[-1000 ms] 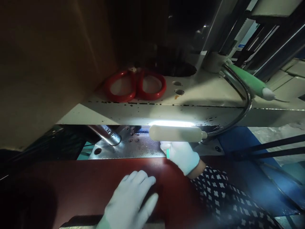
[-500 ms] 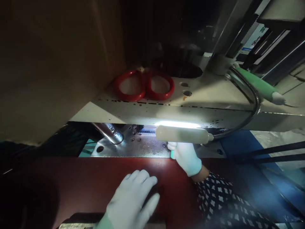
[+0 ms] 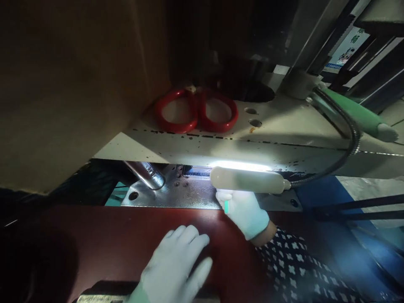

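My left hand (image 3: 175, 265), in a white glove, lies over the red-brown tabletop (image 3: 104, 235). Its fingers are stretched out, the thumb is apart from them, and nothing shows in its grasp. My right hand (image 3: 244, 212), gloved too, is closed at the front edge of the metal base plate (image 3: 195, 195). A small green-ended object (image 3: 226, 206) sticks out of its fist; the rest of that object is hidden. The white lamp (image 3: 248, 180) covers part of the fingers and lights the plate.
Red-handled scissors (image 3: 197, 111) rest on the pale machine beam (image 3: 284, 126) above the hands. The lamp hangs from a flexible metal neck (image 3: 355, 143). A steel post (image 3: 147, 176) stands left on the plate. A large brown panel (image 3: 63, 92) blocks the upper left.
My right hand has shifted slightly left and nearer to me relative to the lamp, with the green-ended object still in it. My left hand has hardly moved. The view has drifted slightly.
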Motion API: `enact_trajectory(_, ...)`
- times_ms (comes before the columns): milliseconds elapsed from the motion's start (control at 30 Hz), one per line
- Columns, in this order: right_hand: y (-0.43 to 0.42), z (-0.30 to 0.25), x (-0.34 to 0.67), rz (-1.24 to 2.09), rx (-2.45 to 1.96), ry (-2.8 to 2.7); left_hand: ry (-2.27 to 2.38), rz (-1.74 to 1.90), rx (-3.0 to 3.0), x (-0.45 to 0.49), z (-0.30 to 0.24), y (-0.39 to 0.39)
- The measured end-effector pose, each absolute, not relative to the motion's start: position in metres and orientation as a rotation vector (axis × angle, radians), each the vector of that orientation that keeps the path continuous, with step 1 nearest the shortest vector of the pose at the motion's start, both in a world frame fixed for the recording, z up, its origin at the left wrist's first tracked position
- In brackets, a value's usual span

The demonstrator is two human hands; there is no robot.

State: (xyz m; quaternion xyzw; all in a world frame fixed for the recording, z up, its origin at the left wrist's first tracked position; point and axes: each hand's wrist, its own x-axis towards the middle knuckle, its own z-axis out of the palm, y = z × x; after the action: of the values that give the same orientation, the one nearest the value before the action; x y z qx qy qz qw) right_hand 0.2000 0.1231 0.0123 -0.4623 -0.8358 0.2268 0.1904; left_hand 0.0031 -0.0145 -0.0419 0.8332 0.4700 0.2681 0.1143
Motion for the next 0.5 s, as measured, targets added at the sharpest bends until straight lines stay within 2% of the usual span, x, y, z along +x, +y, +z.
enact_trajectory(67, 0.123, 0.012, 0.197, 0.628, -1.274, -2.347, 1.370, 0.804, 2.431, 0.003, -0.041, -0.014)
enact_trajectory(167, 0.126, 0.012, 0.185, 0.921, -1.225, -2.101, 1.365, 0.755, 2.411, 0.004, -0.040, -0.012)
enact_trajectory(300, 0.129, 0.009, 0.170, 1.562, -1.068, -1.320, 1.362, 0.809, 2.371, 0.004, -0.042, -0.014)
enact_trajectory(400, 0.127, 0.007, 0.165, 1.777, -0.960, -0.815, 1.353, 0.801, 2.370, 0.004, -0.044, -0.015)
enact_trajectory(500, 0.124, 0.010, 0.162, 1.839, -0.853, -0.249, 1.374, 0.747, 2.410, 0.004, -0.044, -0.015)
